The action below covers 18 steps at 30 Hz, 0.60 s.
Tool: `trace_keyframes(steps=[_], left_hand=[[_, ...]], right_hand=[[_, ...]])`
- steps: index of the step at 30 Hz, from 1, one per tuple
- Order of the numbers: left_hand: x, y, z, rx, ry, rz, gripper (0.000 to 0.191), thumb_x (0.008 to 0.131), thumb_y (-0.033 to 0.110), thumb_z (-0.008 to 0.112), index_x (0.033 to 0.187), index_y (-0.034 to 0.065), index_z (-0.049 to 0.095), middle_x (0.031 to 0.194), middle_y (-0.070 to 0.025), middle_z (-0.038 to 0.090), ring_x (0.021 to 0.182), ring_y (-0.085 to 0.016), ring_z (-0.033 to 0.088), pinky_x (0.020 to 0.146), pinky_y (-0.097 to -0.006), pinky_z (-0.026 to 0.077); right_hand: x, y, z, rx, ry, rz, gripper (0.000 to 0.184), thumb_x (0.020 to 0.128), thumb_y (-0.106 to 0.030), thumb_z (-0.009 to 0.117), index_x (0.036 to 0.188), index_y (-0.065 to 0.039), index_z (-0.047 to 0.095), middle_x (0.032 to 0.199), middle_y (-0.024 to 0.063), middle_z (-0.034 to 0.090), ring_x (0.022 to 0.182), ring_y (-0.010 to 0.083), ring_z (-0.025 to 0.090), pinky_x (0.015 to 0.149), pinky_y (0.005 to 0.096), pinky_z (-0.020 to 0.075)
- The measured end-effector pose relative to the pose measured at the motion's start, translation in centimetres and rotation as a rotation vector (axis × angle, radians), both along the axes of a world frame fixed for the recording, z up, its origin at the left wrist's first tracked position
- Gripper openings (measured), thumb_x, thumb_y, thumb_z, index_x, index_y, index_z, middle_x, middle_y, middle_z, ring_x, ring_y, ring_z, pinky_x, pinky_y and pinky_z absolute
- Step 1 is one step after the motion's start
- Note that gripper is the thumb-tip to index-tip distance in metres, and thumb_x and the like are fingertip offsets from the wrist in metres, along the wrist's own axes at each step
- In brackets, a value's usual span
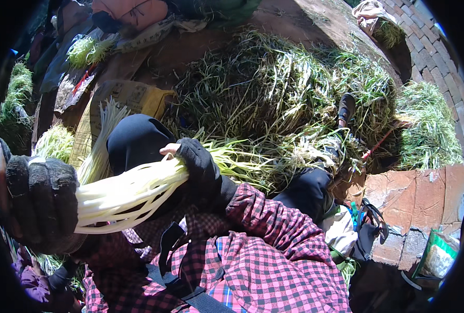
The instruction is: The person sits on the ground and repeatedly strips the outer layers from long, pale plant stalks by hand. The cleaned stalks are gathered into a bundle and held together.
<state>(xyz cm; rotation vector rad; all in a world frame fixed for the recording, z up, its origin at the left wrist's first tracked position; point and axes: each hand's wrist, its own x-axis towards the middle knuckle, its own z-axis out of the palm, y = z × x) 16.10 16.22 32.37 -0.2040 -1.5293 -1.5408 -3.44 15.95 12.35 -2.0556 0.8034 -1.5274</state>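
Observation:
A bundle of long, pale, chive-like stalks (126,195) stretches between my two gloved hands, its white ends toward the left. My left hand (40,199), in a dark knit glove, closes around the white end, which is hidden inside the fist. Farther right, my right hand (200,162) grips the bundle near where it turns yellow-green; bare fingertips show from its dark glove. The leafy ends (239,158) fan out to the right beyond it. Below the stalks is my dark-trousered knee (138,137). Another bunch of pale stalks (102,141) lies beside that knee.
A large heap of green leafy stalks (286,86) spreads ahead, with my shoe (346,106) against it. Beside the knee is a yellow woven sack (153,103). More bundles (427,125) lie at right, near a cardboard sheet (416,195). Another person (130,13) is at the upper left.

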Motion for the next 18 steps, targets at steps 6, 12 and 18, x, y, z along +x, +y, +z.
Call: trace_keyframes(steps=[6,12,18], left_hand=[[12.1,-1.5,-2.9,0.194,0.154,0.645,0.01,0.088,0.014,0.047,0.079,0.0102,0.045,0.047,0.0048,0.047,0.031,-0.007,0.042,0.035,-0.0184,0.035],[21.3,-2.9,-6.8,0.335,0.049,1.018,0.01,0.088,0.014,0.047,0.079,0.01,0.045,0.047,0.0048,0.047,0.032,-0.007,0.042,0.036,-0.0186,0.035],[27.2,-3.0,-10.2,0.411,-0.048,1.181,0.01,0.088,0.014,0.047,0.08,0.0099,0.045,0.048,0.0048,0.047,0.032,-0.006,0.042,0.036,-0.0188,0.035]], right_hand=[[-4.7,-0.4,-6.7,0.401,0.218,0.193,0.037,0.071,-0.018,0.072,0.1,-0.001,0.057,0.093,0.0103,0.062,0.087,0.0234,0.062,0.075,0.0324,0.0479],[-11.4,-0.3,-11.0,0.763,0.164,0.278,0.016,0.074,-0.009,0.067,0.088,-0.006,0.06,0.079,0.0033,0.059,0.078,0.0112,0.056,0.069,0.0271,0.0443],[-15.1,1.5,-14.8,0.862,-0.16,0.293,0.03,0.08,-0.007,0.066,0.108,-0.003,0.059,0.1,-0.0013,0.062,0.094,0.0075,0.054,0.085,0.0232,0.0426]])
